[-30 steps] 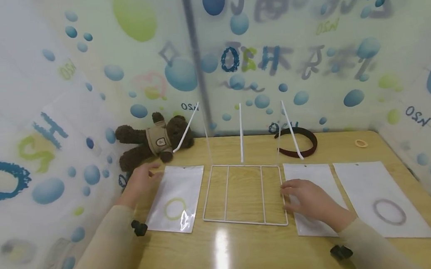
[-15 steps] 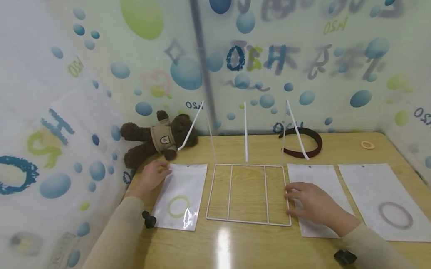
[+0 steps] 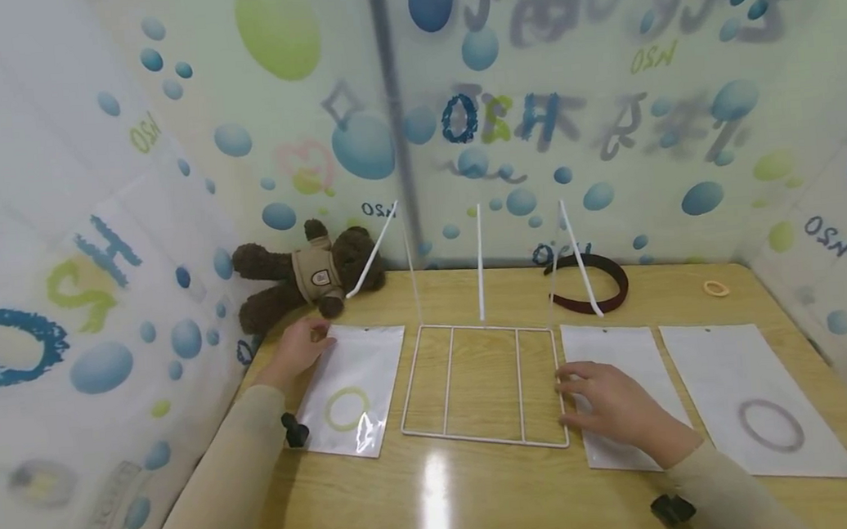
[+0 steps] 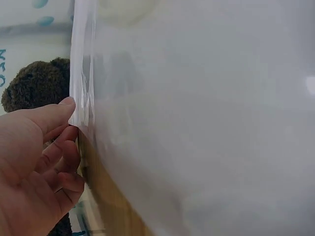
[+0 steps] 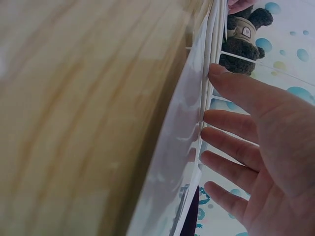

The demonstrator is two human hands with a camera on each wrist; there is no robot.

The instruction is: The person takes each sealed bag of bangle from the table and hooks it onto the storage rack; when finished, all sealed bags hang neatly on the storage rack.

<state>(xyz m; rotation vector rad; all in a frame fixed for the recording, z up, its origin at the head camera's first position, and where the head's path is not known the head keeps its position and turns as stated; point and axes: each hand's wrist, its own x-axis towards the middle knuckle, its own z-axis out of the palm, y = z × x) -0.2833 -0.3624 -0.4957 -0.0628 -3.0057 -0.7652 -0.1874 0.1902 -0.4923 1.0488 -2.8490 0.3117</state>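
At the left, a white-backed clear plastic bag [image 3: 371,358] lies flat with a pale yellow ring [image 3: 347,409] inside. My left hand [image 3: 298,351] pinches its far left corner between thumb and forefinger, which the left wrist view shows up close at the bag's edge [image 4: 83,88]. In the middle stands a white wire rack [image 3: 487,440] with a flat rectangular base and three slanting prongs behind. My right hand [image 3: 613,403] rests against the rack's right side. In the right wrist view its fingers [image 5: 231,142] are spread and fairly straight, the tips touching the rim.
A second bag [image 3: 621,349] lies partly beneath my right hand. Beyond it is another bag [image 3: 726,366] with a greyish-mauve ring. A brown teddy bear [image 3: 314,276], a dark headband [image 3: 620,283] and a small beige ring [image 3: 716,288] lie along the table's back, near the patterned curtain [image 3: 498,62].
My left hand has moved slightly right onto the bag's corner and now pinches it. My right hand stays at the rack's right side. The head view has shifted slightly.
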